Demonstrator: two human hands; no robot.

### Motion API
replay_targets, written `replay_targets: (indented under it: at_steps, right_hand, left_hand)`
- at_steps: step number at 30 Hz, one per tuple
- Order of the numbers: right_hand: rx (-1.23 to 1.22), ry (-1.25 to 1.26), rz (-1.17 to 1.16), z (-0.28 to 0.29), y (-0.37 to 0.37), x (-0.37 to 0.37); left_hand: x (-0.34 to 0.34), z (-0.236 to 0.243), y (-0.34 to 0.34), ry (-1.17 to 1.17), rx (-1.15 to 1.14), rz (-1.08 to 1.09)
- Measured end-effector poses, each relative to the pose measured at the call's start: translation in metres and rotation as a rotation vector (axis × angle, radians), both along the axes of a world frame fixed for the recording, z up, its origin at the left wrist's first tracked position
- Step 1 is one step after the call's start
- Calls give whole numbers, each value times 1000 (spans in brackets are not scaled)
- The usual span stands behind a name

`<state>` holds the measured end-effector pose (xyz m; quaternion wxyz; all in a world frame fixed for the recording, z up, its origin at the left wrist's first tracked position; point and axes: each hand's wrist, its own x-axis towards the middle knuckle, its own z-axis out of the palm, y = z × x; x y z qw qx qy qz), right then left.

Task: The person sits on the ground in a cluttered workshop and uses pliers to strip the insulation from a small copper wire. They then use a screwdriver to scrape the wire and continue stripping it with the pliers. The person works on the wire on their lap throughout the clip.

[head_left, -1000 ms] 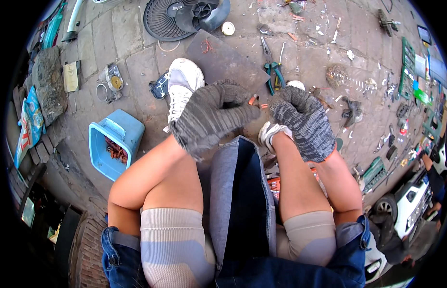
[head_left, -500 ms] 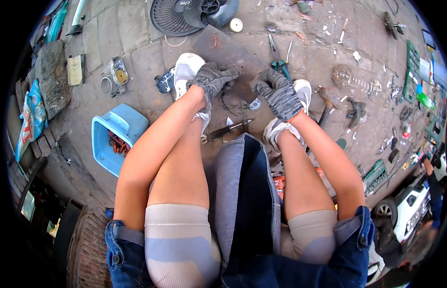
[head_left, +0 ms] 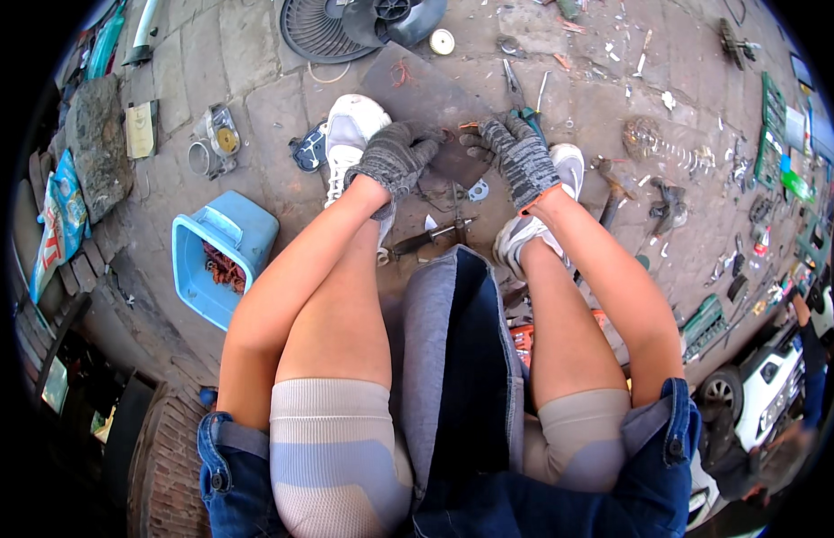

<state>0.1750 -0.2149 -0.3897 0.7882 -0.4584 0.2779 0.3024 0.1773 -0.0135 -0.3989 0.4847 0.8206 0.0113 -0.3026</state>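
A blue plastic bin (head_left: 221,254) sits on the paved floor (head_left: 255,108) at far left. Beside a white shoe (head_left: 352,134), the gloved left hand (head_left: 394,159) presses its curled grip onto a dark flat plate (head_left: 426,94). The gloved right hand (head_left: 517,157) meets it there, fingers bent; whether it pinches anything cannot be told. Pliers (head_left: 522,103) lie just beyond, scattered tools (head_left: 704,170) farther right.

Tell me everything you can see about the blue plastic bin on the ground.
The blue plastic bin is a light blue, rectangular tub with a thick rolled rim and what looks like a handle bar across its upper end. It stands open, with no lid, on the paved ground to the left of the person's left leg, apart from both hands. Inside lies a tangle of reddish-brown stuff, perhaps wire. Nothing else touches it.
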Motion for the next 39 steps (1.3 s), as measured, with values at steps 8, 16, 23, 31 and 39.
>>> replay_targets:
  at_steps: [8,16,23,31,39]
  right_hand:
    - [-16,21,24,2,8,-2]
    - [-23,14,22,-5,7,-1]
    - [-64,-51,118,0,14,-3]
    - [-38,-89,-2,-15,14,-6]
    - [-2,36,-18,-4,9,1]
  left_hand:
    - [1,8,-4,264,-119,86]
    - [0,25,5,736,-511,491]
    - [-2,22,1,723,-507,552]
    - [0,19,9,985,-682,670]
    - [-1,31,12,945,-575,629]
